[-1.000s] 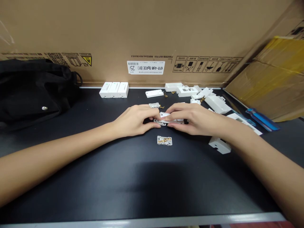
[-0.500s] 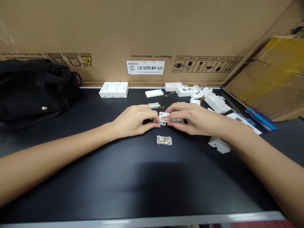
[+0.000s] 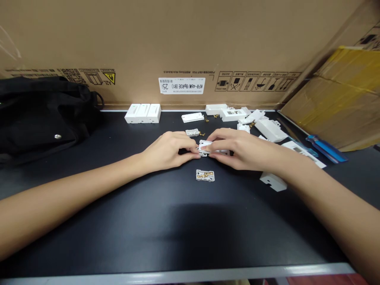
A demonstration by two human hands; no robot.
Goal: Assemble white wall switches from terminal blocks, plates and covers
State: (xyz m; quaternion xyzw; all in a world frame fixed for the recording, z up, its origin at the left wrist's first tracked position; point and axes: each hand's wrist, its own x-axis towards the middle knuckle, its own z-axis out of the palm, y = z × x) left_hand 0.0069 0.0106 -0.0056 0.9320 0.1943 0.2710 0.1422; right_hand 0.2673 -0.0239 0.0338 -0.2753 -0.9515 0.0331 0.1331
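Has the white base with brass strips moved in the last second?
No: judged against the three white blocks, the base lies where it did, with no visible shift.

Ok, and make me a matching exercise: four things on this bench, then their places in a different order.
1. Black bag
2. Blue-handled tool
3. White base with brass contacts
4. Three white switches

A. Closer to the camera than left hand and right hand
B. Side by side at the table's rear
C. Far left
D. Beside the yellow-taped carton

Pairs: 1-C, 2-D, 3-A, 4-B
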